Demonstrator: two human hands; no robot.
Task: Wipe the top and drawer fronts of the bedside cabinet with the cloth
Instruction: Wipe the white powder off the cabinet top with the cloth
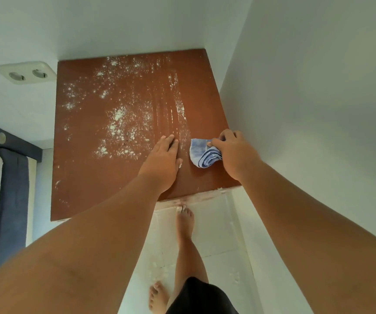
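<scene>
The bedside cabinet's brown top (87,177) fills the middle of the head view, seen from above. White powder is scattered over its left and middle parts, and streaks run down toward the front right. A bunched blue cloth (201,154) lies on the top near the front right, with my right hand (234,155) closed over its right side. My left hand (162,162) rests flat on the top just left of the cloth, fingers together and pointing away from me. The drawer fronts are hidden below the top's front edge.
White walls close in behind and to the right of the cabinet. A double wall socket (27,72) sits at the left. A bed with a dark frame (12,200) stands at the far left. My bare feet (183,219) stand on the white floor, where powder has fallen.
</scene>
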